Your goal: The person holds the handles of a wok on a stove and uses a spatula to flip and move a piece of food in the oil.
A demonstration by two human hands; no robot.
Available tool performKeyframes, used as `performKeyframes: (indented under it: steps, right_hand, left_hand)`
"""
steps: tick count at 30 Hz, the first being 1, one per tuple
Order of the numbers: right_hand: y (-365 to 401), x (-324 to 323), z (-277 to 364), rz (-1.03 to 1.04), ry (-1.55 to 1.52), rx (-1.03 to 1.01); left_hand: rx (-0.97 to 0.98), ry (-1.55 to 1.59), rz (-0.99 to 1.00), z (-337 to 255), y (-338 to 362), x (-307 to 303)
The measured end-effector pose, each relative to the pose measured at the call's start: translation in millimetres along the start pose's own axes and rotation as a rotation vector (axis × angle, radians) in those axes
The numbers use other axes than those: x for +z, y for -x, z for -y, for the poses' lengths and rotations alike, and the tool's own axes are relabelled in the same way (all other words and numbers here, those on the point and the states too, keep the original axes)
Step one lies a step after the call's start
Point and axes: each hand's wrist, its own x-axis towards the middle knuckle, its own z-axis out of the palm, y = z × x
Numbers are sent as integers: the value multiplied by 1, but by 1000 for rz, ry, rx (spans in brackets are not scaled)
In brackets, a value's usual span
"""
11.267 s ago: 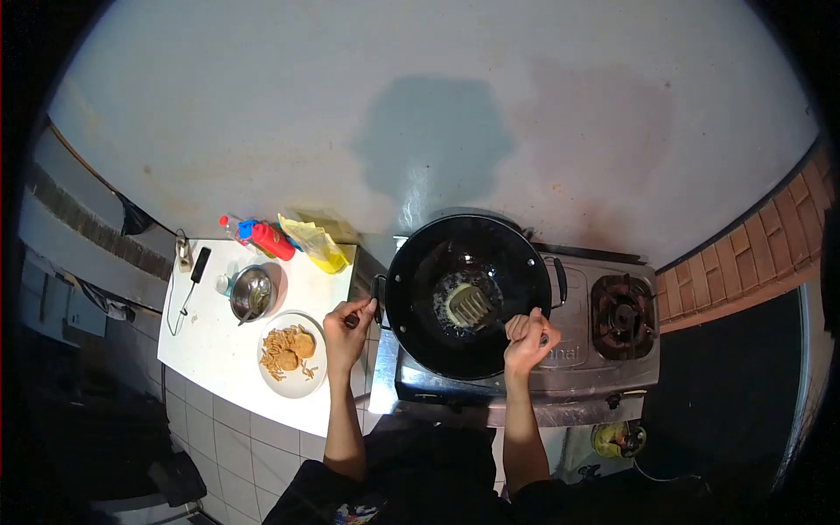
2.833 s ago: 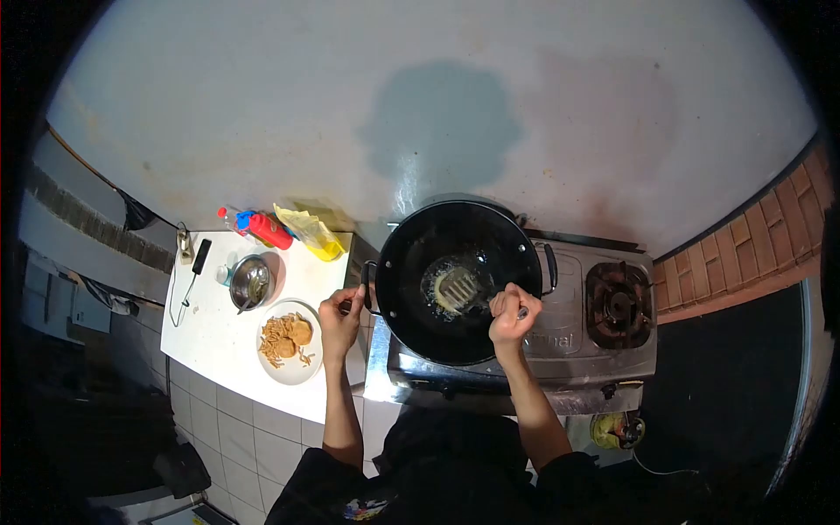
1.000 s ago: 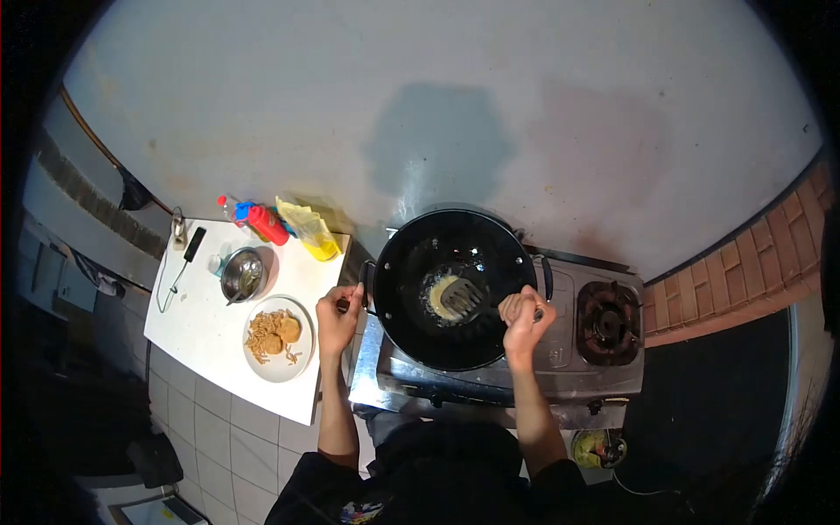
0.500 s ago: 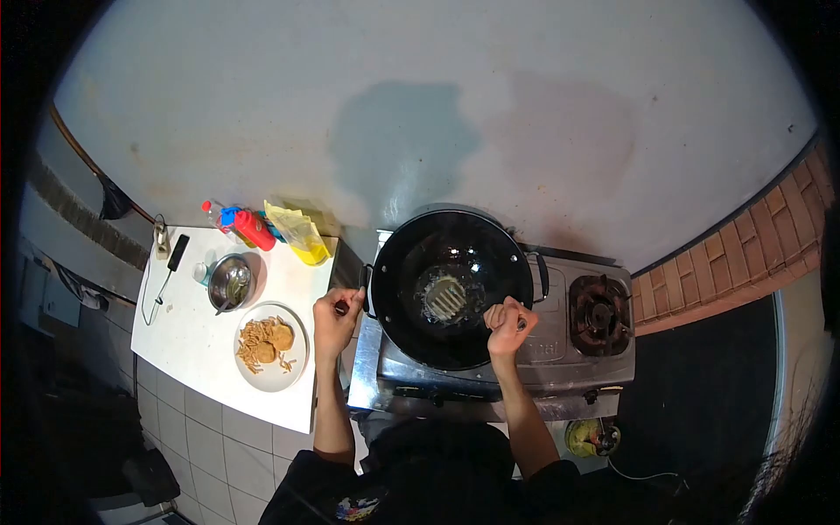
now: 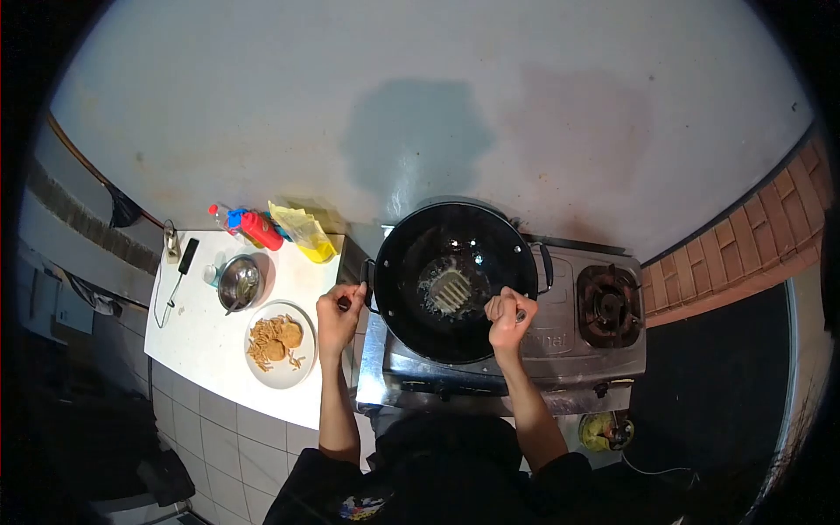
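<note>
A large black wok [image 5: 411,328] with two side handles stands on the stove's left burner. Bubbling oil lies in its bottom, around the slotted head of a spatula [image 5: 451,292]. My right hand [image 5: 509,322] is closed around the spatula's handle over the wok's right front rim; the handle's end pokes out of the fist, and the shaft is hard to make out against the dark wok. My left hand [image 5: 338,317] is at the wok's left handle [image 5: 367,278], fingers curled and fingertips against it.
On the white table [image 5: 201,350] at left are a plate [image 5: 278,376] of fries and round fried pieces, a metal bowl [image 5: 234,284], a red bottle [image 5: 261,230], a yellow bag [image 5: 306,234] and a black-handled wire tool [image 5: 187,255]. A second burner [image 5: 609,305] lies right.
The whole view has shifted slightly, so the table and stove appear a little further right. Both hands keep their grips, and the spatula head stays in the oil.
</note>
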Motion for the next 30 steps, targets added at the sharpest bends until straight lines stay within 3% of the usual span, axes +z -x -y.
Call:
performKeyframes:
  steps: [10,15,30]
  right_hand:
    - [-7,12,5,-77,-117,-81]
    - [-8,9,3,-74,-27,14]
    - [-6,5,1,-35,61,27]
  left_hand:
    - [21,-27,-16,-13,4,-3]
    - [76,2,-31,-12,5,0]
    - [70,-35,-28,-6,4,-1]
